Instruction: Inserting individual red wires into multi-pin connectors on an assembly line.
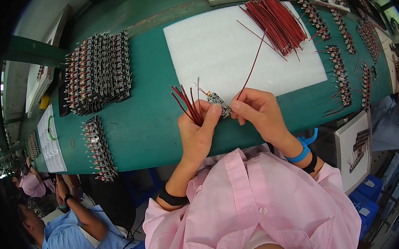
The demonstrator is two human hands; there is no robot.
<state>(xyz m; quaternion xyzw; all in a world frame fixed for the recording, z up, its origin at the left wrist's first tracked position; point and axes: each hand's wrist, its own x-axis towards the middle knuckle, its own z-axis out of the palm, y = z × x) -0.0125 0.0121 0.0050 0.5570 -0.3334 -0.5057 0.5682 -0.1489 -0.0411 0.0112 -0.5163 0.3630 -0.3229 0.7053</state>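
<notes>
My left hand (199, 133) pinches a small populated circuit board (218, 103) between thumb and fingers. Tucked in the same hand is a loose bunch of dark red wires (189, 105), their ends fanning up and left. Between the thumb and finger of my right hand (262, 115) is one long thin red wire (254, 67), which slants up to the right. That hand is close to the board's lower right end; whether the wire touches it I cannot tell. Beyond my hands a thick pile of red wires (276, 24) lies on a white foam sheet (191, 46).
Rows of stacked circuit boards (97, 71) stand on the green bench mat (152, 81) at the left, with another row (100, 150) nearer. More board rows (341, 75) line the right side. A framed white panel (354, 153) leans lower right. Co-workers sit at both sides.
</notes>
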